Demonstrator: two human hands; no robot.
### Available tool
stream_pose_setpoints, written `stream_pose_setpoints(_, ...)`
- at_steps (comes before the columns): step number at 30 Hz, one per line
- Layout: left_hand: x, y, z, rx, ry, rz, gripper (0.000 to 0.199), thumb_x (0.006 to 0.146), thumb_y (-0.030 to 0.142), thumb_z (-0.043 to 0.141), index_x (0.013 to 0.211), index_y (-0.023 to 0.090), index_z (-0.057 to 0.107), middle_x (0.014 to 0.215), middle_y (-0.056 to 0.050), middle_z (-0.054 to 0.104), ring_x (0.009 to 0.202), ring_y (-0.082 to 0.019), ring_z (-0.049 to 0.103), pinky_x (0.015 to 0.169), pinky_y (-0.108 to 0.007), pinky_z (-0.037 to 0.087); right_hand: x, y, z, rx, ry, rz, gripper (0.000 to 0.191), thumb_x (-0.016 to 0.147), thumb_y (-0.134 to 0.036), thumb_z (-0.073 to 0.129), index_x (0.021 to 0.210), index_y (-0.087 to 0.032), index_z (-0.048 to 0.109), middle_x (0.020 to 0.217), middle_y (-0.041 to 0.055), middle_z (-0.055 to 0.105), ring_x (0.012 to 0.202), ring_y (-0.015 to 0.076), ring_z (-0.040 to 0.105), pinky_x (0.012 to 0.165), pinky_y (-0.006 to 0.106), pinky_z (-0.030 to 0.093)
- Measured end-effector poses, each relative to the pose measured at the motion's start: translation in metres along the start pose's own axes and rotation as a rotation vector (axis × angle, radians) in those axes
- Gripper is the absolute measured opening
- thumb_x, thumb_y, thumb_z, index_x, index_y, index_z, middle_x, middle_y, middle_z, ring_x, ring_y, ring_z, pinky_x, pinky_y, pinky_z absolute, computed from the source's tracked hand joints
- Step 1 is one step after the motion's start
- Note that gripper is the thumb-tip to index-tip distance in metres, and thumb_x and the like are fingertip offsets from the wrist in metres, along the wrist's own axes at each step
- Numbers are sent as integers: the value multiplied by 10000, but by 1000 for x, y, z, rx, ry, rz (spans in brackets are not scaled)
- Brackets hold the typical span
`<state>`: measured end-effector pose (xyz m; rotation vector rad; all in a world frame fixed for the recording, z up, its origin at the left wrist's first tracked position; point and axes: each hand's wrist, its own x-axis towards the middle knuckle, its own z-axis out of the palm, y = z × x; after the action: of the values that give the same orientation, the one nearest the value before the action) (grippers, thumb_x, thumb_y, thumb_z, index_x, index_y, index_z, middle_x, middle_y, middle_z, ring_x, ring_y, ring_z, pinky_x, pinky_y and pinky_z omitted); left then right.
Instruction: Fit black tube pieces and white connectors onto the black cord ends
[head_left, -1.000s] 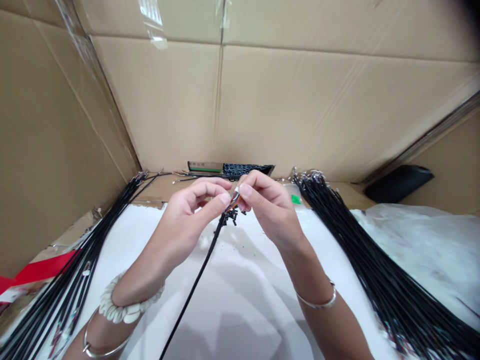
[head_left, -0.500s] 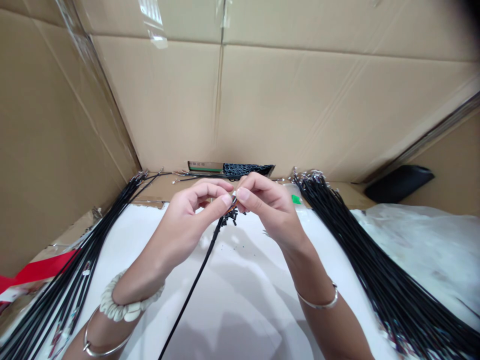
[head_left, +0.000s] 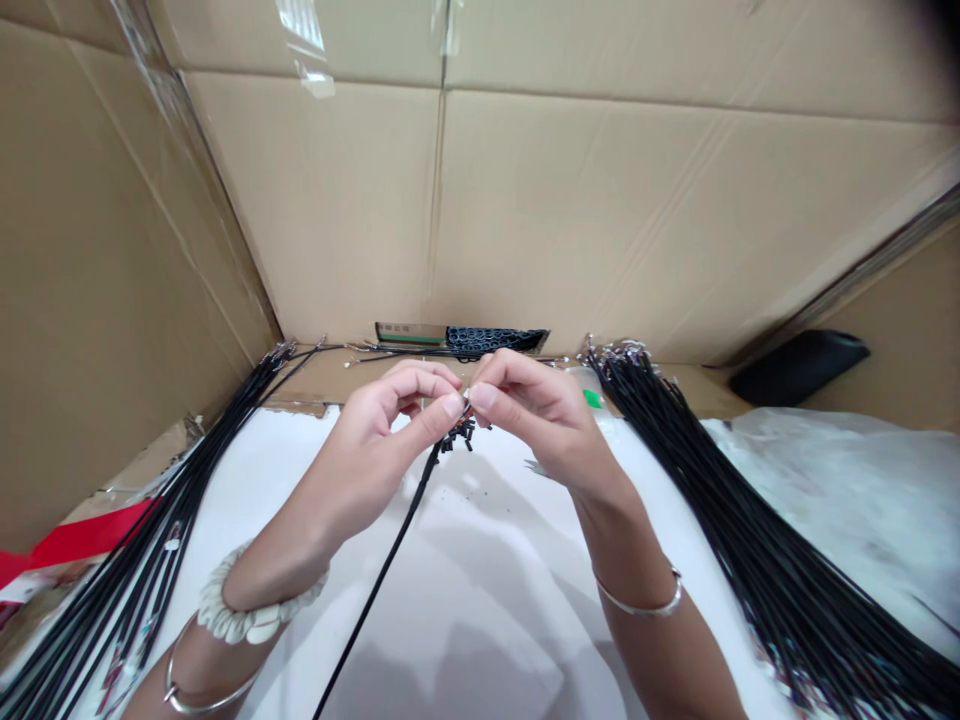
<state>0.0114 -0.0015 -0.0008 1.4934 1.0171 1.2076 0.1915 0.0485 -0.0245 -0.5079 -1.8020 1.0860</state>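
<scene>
Our left hand [head_left: 360, 455] and right hand [head_left: 559, 430] are drawing closer, both pinching the black cable's [head_left: 424, 484] wires [head_left: 466, 407] near the desk's [head_left: 450, 620] twelve o'clock; the cable is running toward seven o'clock.

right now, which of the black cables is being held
The single black cable over the middle of the white surface, its wire end between left hand and right hand; the others lie unheld, mostly in left bundle and right bundle.

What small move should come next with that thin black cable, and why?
Perhaps ease the thumb of the right hand slightly back: its fingertips and those of the left hand crowd the small white piece at the end of the black cable, partly hiding it.
</scene>
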Motion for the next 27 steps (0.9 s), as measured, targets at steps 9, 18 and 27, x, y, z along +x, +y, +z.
stream_pose_setpoints(9, 1, 2, -1, -28, -42, -24, 218, 980, 379, 632, 855, 208, 682, 906, -4, 704, 887, -149, 644, 814, -248, 480, 5, 0, 3, 183, 64, 86, 266, 985, -429, 634, 835, -210, 611, 701, -32, 560, 619, 102, 477, 589, 255, 387)
stream_pose_setpoints(18, -6, -7, 17, 516, 281, 367, 118, 989, 233, 597, 873, 218, 616, 979, -30, 668, 936, -163, 615, 773, -281, 463, -1, -13, 5, -17, 101, 137, 417, 987, -455, 600, 661, -201, 543, 594, -38, 498, 559, 101, 451, 539, 264, 356)
stream_pose_setpoints(27, -2, -21, 19, 670, 392, 623, 128, 907, 109, 692, 969, 200, 628, 929, 13, 667, 754, -89, 606, 664, -206, 481, -2, -12, 3, -46, 35, 119, 236, 1043, -290, 501, 851, -200, 604, 714, -44, 570, 651, 96, 483, 607, 256, 375)
